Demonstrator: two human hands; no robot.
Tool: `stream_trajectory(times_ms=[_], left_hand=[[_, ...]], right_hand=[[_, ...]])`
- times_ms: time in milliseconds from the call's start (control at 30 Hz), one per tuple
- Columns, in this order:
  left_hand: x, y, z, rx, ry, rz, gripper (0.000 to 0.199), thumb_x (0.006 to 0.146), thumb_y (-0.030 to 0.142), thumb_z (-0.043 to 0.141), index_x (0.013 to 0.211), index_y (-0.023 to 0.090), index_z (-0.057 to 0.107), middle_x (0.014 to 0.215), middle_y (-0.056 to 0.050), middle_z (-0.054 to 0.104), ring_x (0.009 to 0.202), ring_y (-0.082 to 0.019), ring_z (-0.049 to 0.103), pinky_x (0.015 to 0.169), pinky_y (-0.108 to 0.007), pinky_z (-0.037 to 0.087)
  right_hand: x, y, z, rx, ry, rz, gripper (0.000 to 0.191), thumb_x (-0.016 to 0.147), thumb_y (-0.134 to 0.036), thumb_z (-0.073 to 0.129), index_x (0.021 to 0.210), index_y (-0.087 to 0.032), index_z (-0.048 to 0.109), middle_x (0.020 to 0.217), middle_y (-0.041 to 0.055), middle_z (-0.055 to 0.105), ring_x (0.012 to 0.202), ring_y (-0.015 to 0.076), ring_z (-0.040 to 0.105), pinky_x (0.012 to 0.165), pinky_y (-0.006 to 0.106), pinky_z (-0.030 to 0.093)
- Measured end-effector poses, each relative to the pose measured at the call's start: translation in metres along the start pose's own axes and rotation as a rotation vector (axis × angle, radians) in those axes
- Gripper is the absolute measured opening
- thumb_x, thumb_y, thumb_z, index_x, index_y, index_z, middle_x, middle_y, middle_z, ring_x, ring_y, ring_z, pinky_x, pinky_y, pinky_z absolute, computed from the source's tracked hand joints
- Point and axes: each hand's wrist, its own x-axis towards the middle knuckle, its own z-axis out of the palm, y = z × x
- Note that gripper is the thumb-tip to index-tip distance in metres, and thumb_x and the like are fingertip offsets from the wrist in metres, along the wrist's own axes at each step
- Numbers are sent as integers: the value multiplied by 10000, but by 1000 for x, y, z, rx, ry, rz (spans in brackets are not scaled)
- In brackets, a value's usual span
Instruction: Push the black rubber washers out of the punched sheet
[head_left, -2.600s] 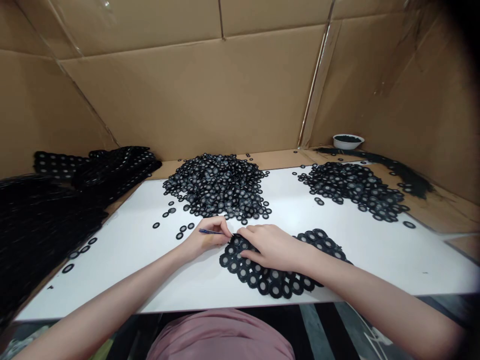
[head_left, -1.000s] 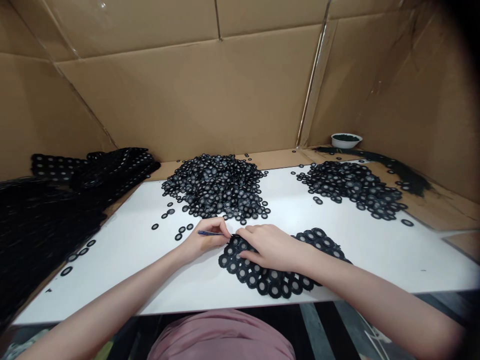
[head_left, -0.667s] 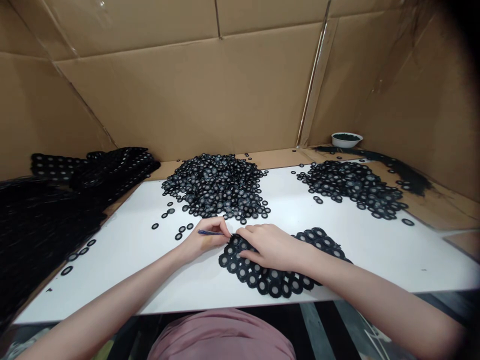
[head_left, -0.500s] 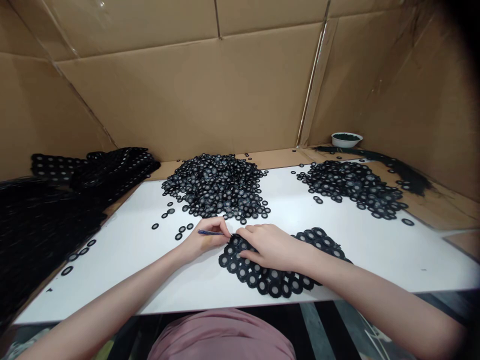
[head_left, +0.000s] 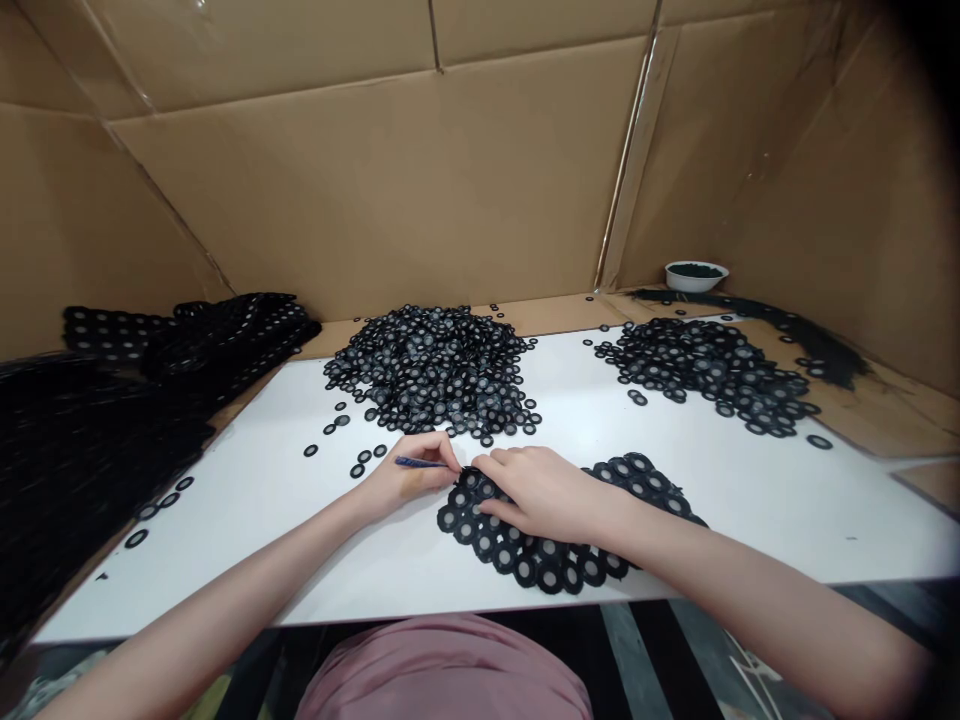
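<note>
A panel of joined black rings with pale centres (head_left: pixel 550 575) lies on the white board near its front edge. Between the fingertips of my left hand (head_left: pixel 416 475) is a thin dark blue tool (head_left: pixel 420 463), its tip at the panel's upper left corner. My right hand (head_left: pixel 536 490) rests over the panel, thumb apart from the fingers, and its fingertips press the same corner. What those fingertips may pinch is too small to make out. A heap of loose black rings (head_left: pixel 435 370) lies behind my hands.
A second ring heap (head_left: pixel 705 370) lies at the back right, near dark strands (head_left: pixel 817 340) and a white bowl (head_left: pixel 696 277). Black strands (head_left: pixel 75 480) and folded ring fabric (head_left: pixel 225 345) cover the left side. Cardboard walls (head_left: pixel 390 190) enclose the board (head_left: pixel 787 520).
</note>
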Motion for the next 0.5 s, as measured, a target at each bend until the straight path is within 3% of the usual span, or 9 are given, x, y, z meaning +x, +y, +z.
stream_trajectory(times_ms=[500], left_hand=[[1, -2, -1, 6, -23, -2, 112, 743, 210, 643, 742, 119, 578, 646, 7, 519, 591, -90, 428, 536, -194, 294]], right_hand=[[-1, 1, -1, 2, -10, 1, 260, 901, -367, 530, 1038, -146, 529, 929, 82, 647, 806, 234, 622, 637, 302, 405]])
